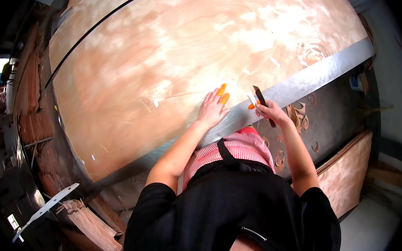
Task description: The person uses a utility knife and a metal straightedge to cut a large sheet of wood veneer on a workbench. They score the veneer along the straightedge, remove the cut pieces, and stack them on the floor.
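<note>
Wood sheet [167, 48], broad and pale with a swirling grain, lies flat across the surface [341, 59] in the head view, reaching close to the bare metal edge [287, 89] in front of the person. The left hand [211, 110] rests palm down near the sheet's front edge, its grip spread flat and its fingers extended; two of them wear orange covers [224, 98]. To its right, the right hand [274, 113] is over the metal edge, its grip closed around a dark, narrow tool [259, 95] that tilts up and to the left. A white strip [252, 98] shows beside the tool, close to an orange-covered fingertip of that hand. Small white pieces [275, 62] are scattered on the sheet, and a black rod [94, 28] crosses its far left part. Beyond the metal edge, curled brown scraps [298, 115] lie on the floor [323, 112], with stacked sheets [349, 175] nearer the person's right side.
</note>
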Demonstrator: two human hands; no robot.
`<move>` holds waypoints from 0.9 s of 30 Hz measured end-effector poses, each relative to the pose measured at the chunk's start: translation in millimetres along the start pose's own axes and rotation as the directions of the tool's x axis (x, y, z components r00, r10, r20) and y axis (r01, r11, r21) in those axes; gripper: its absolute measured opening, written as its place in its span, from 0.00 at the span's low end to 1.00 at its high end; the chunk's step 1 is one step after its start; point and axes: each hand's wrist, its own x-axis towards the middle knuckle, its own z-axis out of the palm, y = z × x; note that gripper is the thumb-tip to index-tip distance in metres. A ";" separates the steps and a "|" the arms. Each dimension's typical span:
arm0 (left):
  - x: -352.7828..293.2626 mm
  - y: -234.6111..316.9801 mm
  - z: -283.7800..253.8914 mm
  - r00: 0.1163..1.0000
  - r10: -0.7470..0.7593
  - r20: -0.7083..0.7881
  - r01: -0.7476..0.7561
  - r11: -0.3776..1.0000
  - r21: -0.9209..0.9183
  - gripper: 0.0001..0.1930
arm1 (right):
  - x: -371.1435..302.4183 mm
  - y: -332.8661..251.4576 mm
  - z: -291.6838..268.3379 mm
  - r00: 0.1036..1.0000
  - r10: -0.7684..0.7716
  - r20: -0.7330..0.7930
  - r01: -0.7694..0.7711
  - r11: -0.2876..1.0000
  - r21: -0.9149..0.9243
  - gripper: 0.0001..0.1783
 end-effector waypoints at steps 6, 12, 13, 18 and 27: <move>-77.4 -61.2 -31.0 0.942 -0.187 -0.280 0.243 0.953 0.181 0.32 | 35.9 29.6 76.5 0.997 -0.071 -0.025 0.065 0.981 -0.183 0.12; -80.1 -71.4 -43.1 0.899 -0.280 -0.337 0.351 0.921 0.171 0.33 | 129.7 -5.9 166.8 0.978 -0.206 0.011 0.206 0.978 0.009 0.12; -82.3 -74.4 -41.0 0.899 -0.283 -0.335 0.353 0.920 0.171 0.32 | 136.3 -13.5 178.9 0.988 -0.150 -0.016 0.151 0.988 0.035 0.11; -87.0 -86.9 -39.0 0.862 -0.360 -0.358 0.361 0.930 -0.065 0.27 | 165.1 1.2 194.7 0.990 -0.079 -0.118 0.061 0.987 -0.148 0.09; -71.9 -82.6 -48.2 0.969 -0.156 -0.191 0.225 0.875 0.428 0.22 | 146.7 -21.1 162.8 0.967 -0.254 -0.028 0.162 0.693 -0.702 0.10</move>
